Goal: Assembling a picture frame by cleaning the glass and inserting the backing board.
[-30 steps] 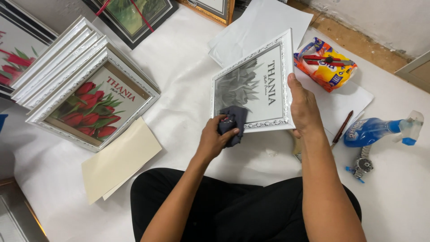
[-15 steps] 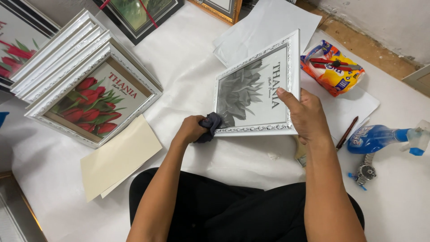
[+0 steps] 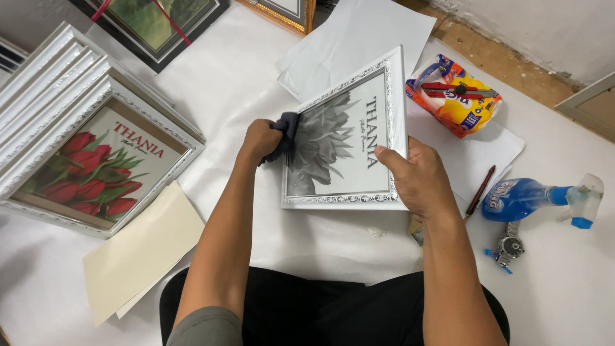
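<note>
1. The work surface is a white sheet (image 3: 224, 83) spread over a low area, with a bare dusty floor strip and a pale wall along the top right.
2. A stack of white frames (image 3: 57, 96) lies at the left, and the front one shows red tulips (image 3: 90, 173). A cream card (image 3: 138, 250) lies just below it.
3. Dark and gold-edged frames lean at the top edge, and loose white paper sheets (image 3: 365, 38) lie beside them.
4. At the right sit an orange packet (image 3: 458, 106) with a red cutter on it, a brown pencil (image 3: 480, 191), a blue spray bottle (image 3: 528, 198) and a wristwatch (image 3: 509, 247).
5. The silver-framed picture (image 3: 346, 147) of a grey flower lies tilted in the middle, just ahead of the person's lap.
6. The left hand (image 3: 259, 141) is closed tight around a dark cloth (image 3: 286, 131), pressed to the frame's left edge.
7. The right hand (image 3: 416, 176) rests on the frame's lower right corner, thumb on the glass, fingers wrapped over the edge, gripping it.
</note>
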